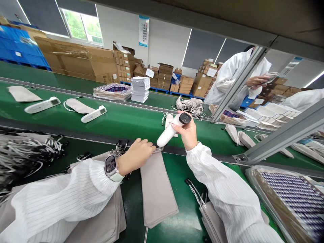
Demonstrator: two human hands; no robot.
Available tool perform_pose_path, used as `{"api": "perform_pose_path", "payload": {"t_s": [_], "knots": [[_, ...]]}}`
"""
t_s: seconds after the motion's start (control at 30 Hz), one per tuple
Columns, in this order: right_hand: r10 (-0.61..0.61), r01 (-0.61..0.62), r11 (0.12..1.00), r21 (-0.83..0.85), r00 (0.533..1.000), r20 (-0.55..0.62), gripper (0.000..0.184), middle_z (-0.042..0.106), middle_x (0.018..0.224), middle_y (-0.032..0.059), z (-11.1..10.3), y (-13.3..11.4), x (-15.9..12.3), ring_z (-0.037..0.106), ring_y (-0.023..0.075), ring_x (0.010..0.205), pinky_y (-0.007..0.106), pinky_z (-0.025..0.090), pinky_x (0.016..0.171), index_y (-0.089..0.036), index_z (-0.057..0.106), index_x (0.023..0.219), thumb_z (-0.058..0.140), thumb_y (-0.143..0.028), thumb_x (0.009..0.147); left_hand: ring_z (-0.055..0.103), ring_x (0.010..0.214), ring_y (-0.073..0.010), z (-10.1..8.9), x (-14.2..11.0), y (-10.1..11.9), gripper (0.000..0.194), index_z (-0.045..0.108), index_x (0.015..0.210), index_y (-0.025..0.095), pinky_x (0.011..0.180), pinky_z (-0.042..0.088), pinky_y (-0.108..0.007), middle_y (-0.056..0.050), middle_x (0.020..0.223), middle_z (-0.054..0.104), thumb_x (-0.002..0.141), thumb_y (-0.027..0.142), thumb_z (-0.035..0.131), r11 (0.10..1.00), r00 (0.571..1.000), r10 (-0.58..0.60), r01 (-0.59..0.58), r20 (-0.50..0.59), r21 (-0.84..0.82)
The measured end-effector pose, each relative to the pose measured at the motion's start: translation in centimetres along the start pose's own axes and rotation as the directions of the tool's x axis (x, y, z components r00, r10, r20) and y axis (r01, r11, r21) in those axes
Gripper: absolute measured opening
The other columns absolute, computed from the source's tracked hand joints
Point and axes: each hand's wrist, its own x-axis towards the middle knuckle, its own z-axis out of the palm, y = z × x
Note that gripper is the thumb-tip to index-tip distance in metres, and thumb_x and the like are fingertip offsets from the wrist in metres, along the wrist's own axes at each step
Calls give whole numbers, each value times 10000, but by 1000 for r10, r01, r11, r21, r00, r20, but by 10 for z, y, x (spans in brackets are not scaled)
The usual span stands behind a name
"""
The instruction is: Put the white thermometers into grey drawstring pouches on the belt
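Note:
My right hand (189, 133) is wrapped round a white infrared thermometer (167, 134), its black sensor end up and its narrow end slanting down to the left. That narrow end is just above the mouth of a grey drawstring pouch (158, 189), which hangs flat over the green work surface. At the pouch's top edge, my left hand (139, 153) is closed with its fingers curled on the fabric; the fingertips are partly hidden. Under my left forearm lies a stack of grey pouches (101, 216). More pouches (214, 219) with white cords lie below my right forearm.
On the green conveyor belt (131, 125) lie two thermometers (93, 114) beside pouches. Beyond stand a tray of batteries (112, 91) and stacked white booklets (140, 89). Another battery tray (293, 202) is at right, near a metal post (238, 84). A co-worker (233, 74) stands across the line.

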Motion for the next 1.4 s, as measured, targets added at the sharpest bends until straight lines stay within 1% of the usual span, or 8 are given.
{"api": "perform_pose_path", "payload": {"t_s": [0.23, 0.53, 0.73, 0.87, 1.0, 1.1, 1.27, 1.4], "knots": [[147, -139, 984, 113, 987, -67, 518, 522, 894, -4, -10, 2, 8, 562, 152, 772, 257, 508, 546, -288, 369, 1041, 644, -279, 602, 452, 762, -169, -5, 2, 1, 156, 462, 754, 159, 682, 263, -305, -7, 719, 534, 859, 198, 354, 936, 997, -75, 69, -5, -345], [187, -179, 972, 151, 981, -45, 461, 556, 850, -24, -18, -1, 12, 590, 165, 758, 276, 510, 528, -287, 398, 989, 646, -262, 601, 441, 776, -176, -12, 1, 8, 217, 408, 777, 168, 718, 281, -328, -3, 731, 488, 888, 263, 248, 851, 990, -114, 142, 87, -505], [168, -156, 977, 147, 983, -74, 464, 562, 883, -29, -24, 1, 17, 593, 167, 780, 295, 517, 560, -303, 376, 1015, 621, -299, 622, 390, 563, -113, -18, 2, 6, 268, 384, 769, 185, 501, 274, -212, 35, 628, 396, 879, 382, 239, 604, 980, -196, 138, 21, -785], [167, -152, 979, 137, 981, -103, 435, 562, 910, -22, -28, 0, 19, 592, 169, 790, 296, 514, 563, -304, 374, 1010, 597, -307, 637, 366, 540, -100, -19, 1, 5, 283, 417, 740, 175, 476, 251, -203, 33, 619, 389, 855, 405, 300, 574, 968, -247, 113, -40, -811], [189, -170, 974, 152, 975, -120, 396, 563, 909, -18, -32, -3, 21, 590, 170, 781, 299, 508, 553, -297, 369, 998, 569, -311, 657, 348, 516, -91, -21, -1, 8, 286, 417, 723, 174, 461, 233, -194, 43, 583, 372, 845, 418, 329, 529, 974, -228, 113, -12, -841], [176, -151, 972, 181, 976, -131, 377, 562, 913, -16, -35, -4, 23, 583, 165, 794, 296, 509, 568, -288, 380, 994, 563, -302, 664, 334, 520, -84, -22, -2, 10, 328, 423, 659, 160, 464, 227, -193, 44, 576, 351, 812, 449, 401, 562, 984, -178, 76, -31, -824], [79, -61, 984, 169, 991, -104, 372, 560, 932, -13, -34, -6, 21, 578, 167, 836, 313, 515, 620, -298, 393, 1041, 535, -308, 698, 436, 682, -112, -28, -3, 13, 324, 451, 651, 147, 627, 335, -208, 6, 740, 439, 857, 374, 345, 648, 996, 42, -87, -79, -757], [80, -92, 978, 188, 994, 69, 445, 570, 876, -10, -29, -13, 15, 596, 182, 799, 335, 514, 630, -294, 391, 1054, 598, -287, 660, 440, 755, -117, -29, -5, 17, 273, 463, 705, 156, 720, 347, -216, -2, 808, 414, 874, 315, 320, 642, 993, 91, -111, -69, -759]]}}
